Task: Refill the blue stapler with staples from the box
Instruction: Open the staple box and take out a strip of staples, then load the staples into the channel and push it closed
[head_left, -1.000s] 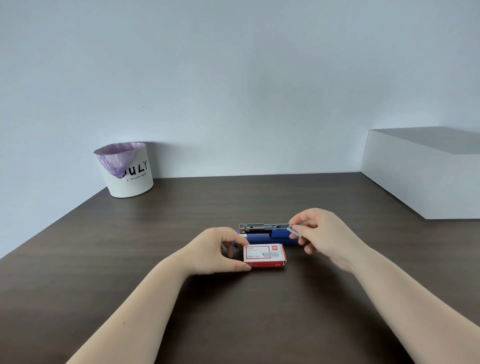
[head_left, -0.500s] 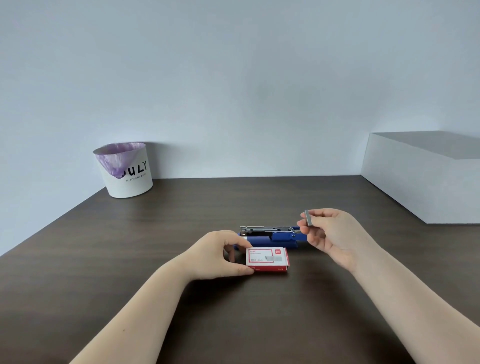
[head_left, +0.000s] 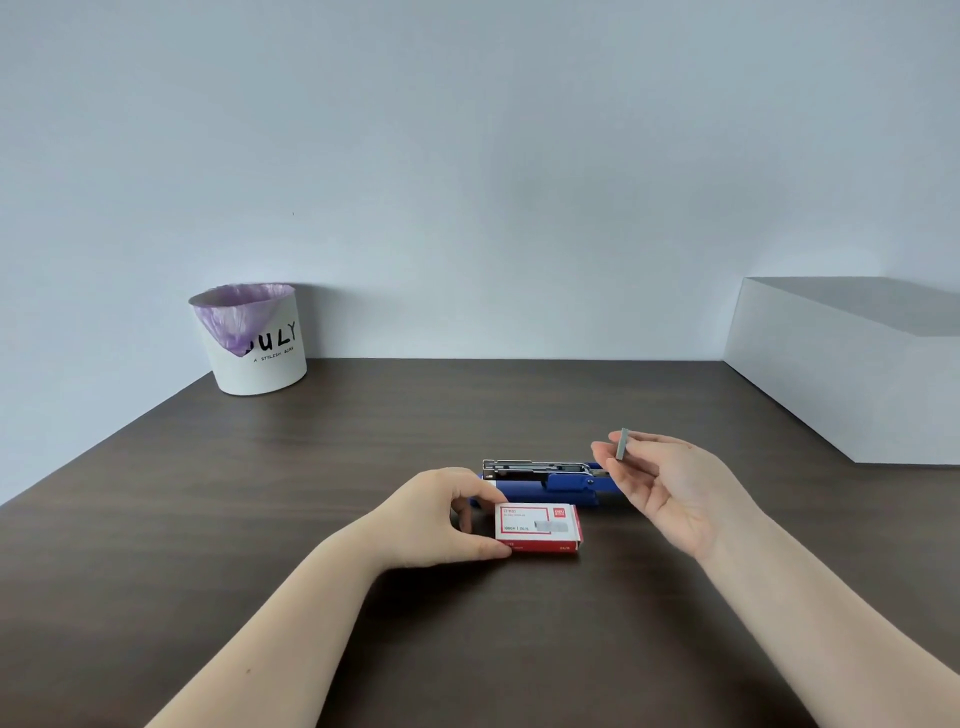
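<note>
- Bin (head_left: 254, 340), white and lined with a purple bag, stands at the far left corner of the dark wooden table (head_left: 260, 519); black lettering on it reads "ULY" with a small line beneath, "A STYLISH", the rest too small to read and its first letter hidden by the bag.
- Left hand (head_left: 441, 514) rests on the table near its middle, thumb and fingers closed around the left end of the staple box (head_left: 537, 527), gripping it from both sides.
- That staple box is red and white, lying flat and shut on the table; a small red logo sits at its upper right and "1000" can just be made out on the label, the other print being too fine to read.
- Blue stapler (head_left: 543, 480) lies just behind the box, lengthwise left to right, with its metal staple channel exposed along the top.
- Right hand (head_left: 670, 488) is raised above the table at the right end of the stapler, palm turned up, thumb and forefinger pinching a short grey strip of staples (head_left: 622, 444) held nearly upright.
- White block (head_left: 841, 374) sits at the far right edge of the table, against the wall.
</note>
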